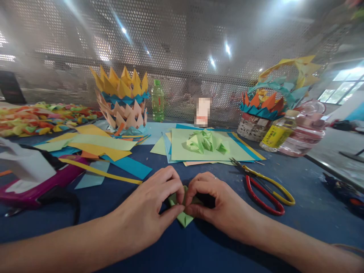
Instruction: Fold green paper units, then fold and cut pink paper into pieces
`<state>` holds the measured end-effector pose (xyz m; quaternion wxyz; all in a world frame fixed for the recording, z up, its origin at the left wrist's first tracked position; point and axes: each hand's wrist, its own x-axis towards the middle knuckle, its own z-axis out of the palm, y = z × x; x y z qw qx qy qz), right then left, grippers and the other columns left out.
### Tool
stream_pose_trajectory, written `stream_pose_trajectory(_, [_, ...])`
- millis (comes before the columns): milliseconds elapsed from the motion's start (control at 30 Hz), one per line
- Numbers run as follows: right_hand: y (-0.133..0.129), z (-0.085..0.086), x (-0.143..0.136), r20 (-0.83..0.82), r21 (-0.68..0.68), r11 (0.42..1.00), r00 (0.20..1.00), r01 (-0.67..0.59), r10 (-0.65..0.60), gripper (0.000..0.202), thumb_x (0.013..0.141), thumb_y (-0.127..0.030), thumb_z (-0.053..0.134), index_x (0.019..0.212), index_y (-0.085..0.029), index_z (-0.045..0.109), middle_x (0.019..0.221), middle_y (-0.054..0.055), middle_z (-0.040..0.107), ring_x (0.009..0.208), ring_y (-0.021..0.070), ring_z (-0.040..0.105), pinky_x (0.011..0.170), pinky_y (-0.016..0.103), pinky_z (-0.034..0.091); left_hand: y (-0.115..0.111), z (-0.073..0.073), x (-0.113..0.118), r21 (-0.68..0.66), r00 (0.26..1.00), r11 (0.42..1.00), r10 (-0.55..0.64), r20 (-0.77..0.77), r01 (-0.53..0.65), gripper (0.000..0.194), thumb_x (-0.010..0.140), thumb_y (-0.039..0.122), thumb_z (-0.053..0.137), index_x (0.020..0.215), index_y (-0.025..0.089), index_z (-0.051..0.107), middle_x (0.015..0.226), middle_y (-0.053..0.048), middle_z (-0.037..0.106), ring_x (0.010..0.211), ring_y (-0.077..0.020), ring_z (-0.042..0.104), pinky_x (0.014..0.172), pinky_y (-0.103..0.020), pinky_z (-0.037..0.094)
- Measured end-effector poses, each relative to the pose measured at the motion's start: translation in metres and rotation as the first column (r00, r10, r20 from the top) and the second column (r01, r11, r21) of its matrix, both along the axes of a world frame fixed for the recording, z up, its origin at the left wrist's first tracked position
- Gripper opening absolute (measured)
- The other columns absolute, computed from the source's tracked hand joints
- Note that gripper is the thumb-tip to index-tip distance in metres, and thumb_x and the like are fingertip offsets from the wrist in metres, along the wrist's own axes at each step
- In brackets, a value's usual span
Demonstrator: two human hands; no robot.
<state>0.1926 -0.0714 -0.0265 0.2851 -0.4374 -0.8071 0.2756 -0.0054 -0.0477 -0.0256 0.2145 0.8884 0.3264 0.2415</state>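
Note:
A small folded piece of green paper lies on the dark blue table, its lower corner pointing toward me. My left hand pinches its left part between thumb and fingers. From the other side my right hand pinches it too, and both thumbs nearly meet at its middle. My fingers cover much of the paper's upper part. Beyond my hands, several folded green paper pieces sit in a pile on a stack of coloured sheets.
Scissors with red and yellow handles lie at right. At left are a purple glue gun and cut paper strips. Paper crowns, a green bottle, a yellow-labelled bottle and a pink container stand behind.

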Motion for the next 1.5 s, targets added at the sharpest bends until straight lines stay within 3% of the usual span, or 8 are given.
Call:
stream_pose_trajectory(267, [0.001, -0.007, 0.002, -0.045, 0.051, 0.999, 0.999, -0.013, 0.015, 0.007, 0.081, -0.019, 0.071, 0.078, -0.025, 0.069, 0.087, -0.003, 0.063, 0.087, 0.0128, 0.055, 0.081, 0.029, 0.04, 0.005, -0.004, -0.005, 0.004, 0.991, 0.993, 0.12, -0.059, -0.12, 0.012, 0.078, 0.017, 0.06, 0.081, 0.022, 0.05, 0.089, -0.001, 0.05, 0.085, -0.0197, 0.048, 0.074, -0.035, 0.038])
stream_pose_trajectory(533, [0.004, -0.013, 0.004, -0.066, 0.152, 0.987, 0.996, -0.057, 0.067, 0.006, 0.082, -0.024, 0.07, 0.079, -0.025, 0.075, 0.086, -0.002, 0.065, 0.086, 0.0122, 0.055, 0.08, 0.028, 0.042, 0.006, -0.005, -0.008, 0.021, 0.986, 0.99, 0.143, -0.086, -0.142, 0.013, 0.078, 0.02, 0.059, 0.085, 0.023, 0.048, 0.092, -0.001, 0.049, 0.088, -0.0208, 0.047, 0.076, -0.036, 0.038])
stream_pose_trajectory(1033, [0.003, -0.012, 0.002, -0.056, 0.041, 0.999, 0.998, -0.024, 0.026, 0.005, 0.08, -0.024, 0.072, 0.077, -0.026, 0.076, 0.088, -0.002, 0.065, 0.088, 0.0131, 0.057, 0.082, 0.029, 0.043, 0.006, -0.006, -0.01, -0.001, 0.994, 0.996, 0.094, -0.054, -0.094, 0.031, 0.074, -0.001, 0.039, 0.092, 0.024, 0.045, 0.096, -0.002, 0.05, 0.093, -0.0209, 0.048, 0.083, -0.039, 0.04])
stream_pose_trajectory(1200, [0.005, -0.012, 0.003, -0.066, 0.045, 0.999, 0.998, -0.023, 0.026, 0.005, 0.079, -0.022, 0.073, 0.077, -0.025, 0.076, 0.089, -0.001, 0.066, 0.089, 0.0133, 0.058, 0.084, 0.029, 0.042, 0.002, -0.003, -0.008, 0.126, 0.994, 0.988, 0.098, -0.045, -0.091, 0.031, 0.077, -0.001, 0.04, 0.094, 0.023, 0.047, 0.1, -0.003, 0.053, 0.096, -0.02, 0.05, 0.09, -0.04, 0.04])
stream_pose_trajectory(1300, [0.004, -0.011, 0.003, -0.082, 0.061, 0.998, 0.996, -0.033, 0.038, 0.004, 0.079, -0.021, 0.073, 0.078, -0.024, 0.075, 0.088, -0.001, 0.066, 0.087, 0.0128, 0.058, 0.083, 0.03, 0.042, -0.01, 0.0, -0.012, 0.281, 0.999, 0.96, 0.021, -0.044, -0.008, 0.033, 0.081, -0.001, 0.039, 0.098, 0.024, 0.052, 0.104, -0.003, 0.058, 0.096, -0.0184, 0.054, 0.09, -0.035, 0.042])
stream_pose_trajectory(1367, [0.004, -0.009, 0.003, -0.076, 0.063, 0.997, 0.996, -0.039, 0.043, 0.004, 0.08, -0.021, 0.073, 0.077, -0.024, 0.075, 0.088, -0.001, 0.066, 0.086, 0.0129, 0.059, 0.083, 0.03, 0.042, -0.018, 0.001, -0.016, 0.338, 0.995, 0.937, -0.07, -0.067, 0.089, 0.034, 0.081, 0.0, 0.039, 0.097, 0.025, 0.057, 0.102, -0.003, 0.062, 0.091, -0.0172, 0.058, 0.082, -0.029, 0.046])
stream_pose_trajectory(1500, [0.003, -0.006, 0.002, -0.059, 0.056, 0.998, 0.997, -0.041, 0.044, 0.004, 0.08, -0.023, 0.072, 0.077, -0.024, 0.075, 0.087, 0.0, 0.066, 0.088, 0.0132, 0.059, 0.084, 0.031, 0.042, -0.026, 0.0, -0.021, 0.307, 0.982, 0.934, -0.156, -0.108, 0.182, 0.033, 0.076, 0.004, 0.042, 0.089, 0.027, 0.063, 0.091, -0.002, 0.067, 0.079, -0.017, 0.061, 0.068, -0.025, 0.048])
